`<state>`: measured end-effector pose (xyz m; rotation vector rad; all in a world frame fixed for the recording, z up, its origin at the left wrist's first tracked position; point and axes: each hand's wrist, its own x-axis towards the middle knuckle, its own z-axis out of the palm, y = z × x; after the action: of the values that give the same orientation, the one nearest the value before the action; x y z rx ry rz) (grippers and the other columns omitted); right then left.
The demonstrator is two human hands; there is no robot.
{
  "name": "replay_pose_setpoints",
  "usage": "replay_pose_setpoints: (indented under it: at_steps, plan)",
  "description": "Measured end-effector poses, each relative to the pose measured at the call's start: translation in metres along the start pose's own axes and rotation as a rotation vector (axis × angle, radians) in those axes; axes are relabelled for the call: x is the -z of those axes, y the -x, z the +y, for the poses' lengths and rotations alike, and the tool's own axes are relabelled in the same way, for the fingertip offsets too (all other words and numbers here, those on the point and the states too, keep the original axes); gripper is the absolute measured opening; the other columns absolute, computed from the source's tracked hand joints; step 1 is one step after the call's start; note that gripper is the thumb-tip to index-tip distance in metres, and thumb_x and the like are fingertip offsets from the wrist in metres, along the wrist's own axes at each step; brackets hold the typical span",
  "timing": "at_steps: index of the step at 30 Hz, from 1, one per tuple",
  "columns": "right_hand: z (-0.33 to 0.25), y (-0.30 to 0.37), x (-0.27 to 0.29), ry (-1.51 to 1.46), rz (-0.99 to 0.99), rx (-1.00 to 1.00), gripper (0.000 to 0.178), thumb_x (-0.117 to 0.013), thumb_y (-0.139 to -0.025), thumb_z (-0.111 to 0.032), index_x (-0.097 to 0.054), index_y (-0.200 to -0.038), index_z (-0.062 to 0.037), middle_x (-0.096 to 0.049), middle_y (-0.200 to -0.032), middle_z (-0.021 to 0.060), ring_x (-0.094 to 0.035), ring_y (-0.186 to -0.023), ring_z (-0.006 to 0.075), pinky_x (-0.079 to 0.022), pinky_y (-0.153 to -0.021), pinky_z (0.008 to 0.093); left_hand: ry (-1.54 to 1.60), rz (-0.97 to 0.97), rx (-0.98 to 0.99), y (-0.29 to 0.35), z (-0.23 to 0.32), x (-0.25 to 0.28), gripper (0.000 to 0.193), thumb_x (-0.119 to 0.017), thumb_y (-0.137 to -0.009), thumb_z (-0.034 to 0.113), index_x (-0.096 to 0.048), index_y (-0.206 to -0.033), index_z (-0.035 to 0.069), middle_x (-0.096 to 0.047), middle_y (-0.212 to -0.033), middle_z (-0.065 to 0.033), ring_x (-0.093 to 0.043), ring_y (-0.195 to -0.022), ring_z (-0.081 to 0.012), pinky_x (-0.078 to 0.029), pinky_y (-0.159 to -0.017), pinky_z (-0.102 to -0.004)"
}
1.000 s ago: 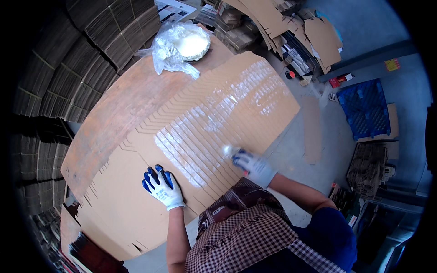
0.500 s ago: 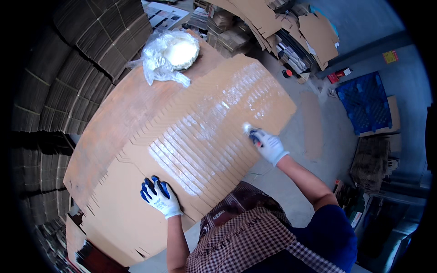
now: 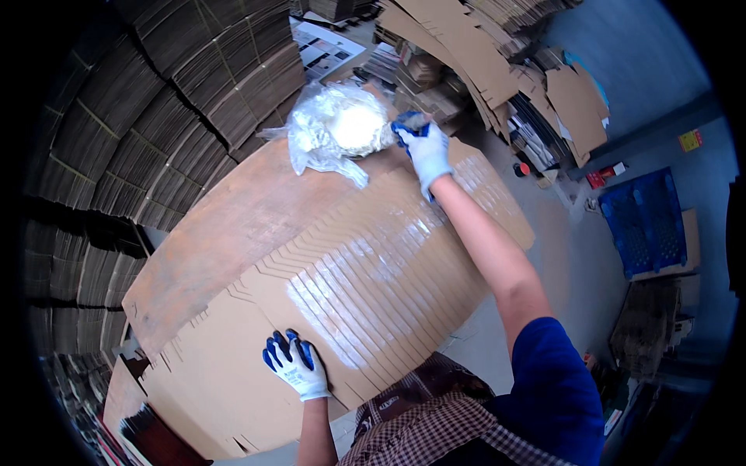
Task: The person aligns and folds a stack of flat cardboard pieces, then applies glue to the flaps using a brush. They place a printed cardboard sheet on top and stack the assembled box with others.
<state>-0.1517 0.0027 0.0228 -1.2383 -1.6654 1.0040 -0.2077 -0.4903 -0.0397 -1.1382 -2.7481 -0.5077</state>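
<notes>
As cardboard sheets [image 3: 346,311] are being covered by the spread left hand [image 3: 298,369], a tool [image 3: 416,120] is being gripped by the right hand [image 3: 427,151] beside a bowl [image 3: 362,149].

Greyish handheld tool [image 3: 417,121] right beside a round, white-filled bowl [image 3: 359,130] in clear plastic [image 3: 305,147]! Nearside of the bowl, brown cardboard sheets [image 3: 225,365] lie fanned, streaked with white paste [image 3: 330,295].

Dim bluish light, glaring white paste [image 3: 356,126], curved black edges

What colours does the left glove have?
The left glove is white and blue, shown best in the head view.
</notes>
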Motion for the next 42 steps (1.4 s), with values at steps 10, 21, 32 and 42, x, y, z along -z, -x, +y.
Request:
replay_pose_setpoints:
  at_steps: [10,21,32,42]
  plan:
    - [0.029,-0.071,-0.088,0.528,-0.181,0.123,0.052,-0.081,-0.074,-0.042,-0.069,-0.11,-0.0058,-0.07,-0.106,0.0214,-0.067,-0.097,0.0386,-0.051,-0.087,0.0443,-0.005,-0.062,0.017,-0.005,0.004,0.003,0.044,-0.061,-0.088,0.017,-0.058,-0.131,0.008,-0.049,-0.142,-0.0213,-0.043,-0.131,-0.0435,-0.028,-0.111,-0.0626]
    - [0.079,-0.131,-0.072,0.206,0.044,-0.275,0.058,-0.081,-0.077,-0.045,-0.071,-0.113,-0.0015,-0.073,-0.104,0.0189,-0.072,-0.086,0.0308,-0.058,-0.072,0.0397,0.019,-0.05,-0.01,-0.01,0.007,0.001,0.043,-0.061,-0.087,0.015,-0.058,-0.13,0.009,-0.05,-0.141,-0.021,-0.044,-0.13,-0.0438,-0.028,-0.11,-0.0635]
    - [0.084,-0.035,0.016,-1.05,-0.377,-0.993,0.033,-0.07,-0.092,-0.04,-0.059,-0.073,-0.0157,-0.059,-0.057,0.0031,-0.056,-0.046,0.0196,-0.048,-0.045,0.0307,-0.011,-0.037,-0.001,0.0,-0.002,0.002,0.036,-0.061,-0.087,0.011,-0.061,-0.123,0.004,-0.052,-0.139,-0.023,-0.044,-0.131,-0.0444,-0.028,-0.112,-0.0618]
    - [0.048,0.222,0.175,0.134,-0.112,-0.2,0.033,-0.076,-0.087,-0.01,-0.064,-0.116,-0.0014,-0.07,-0.102,0.0125,-0.069,-0.09,0.0266,-0.056,-0.081,0.033,-0.004,0.004,-0.06,-0.006,0.008,0.004,0.037,-0.061,-0.088,0.01,-0.061,-0.125,0.005,-0.054,-0.139,-0.0217,-0.047,-0.129,-0.0437,-0.03,-0.111,-0.0599]
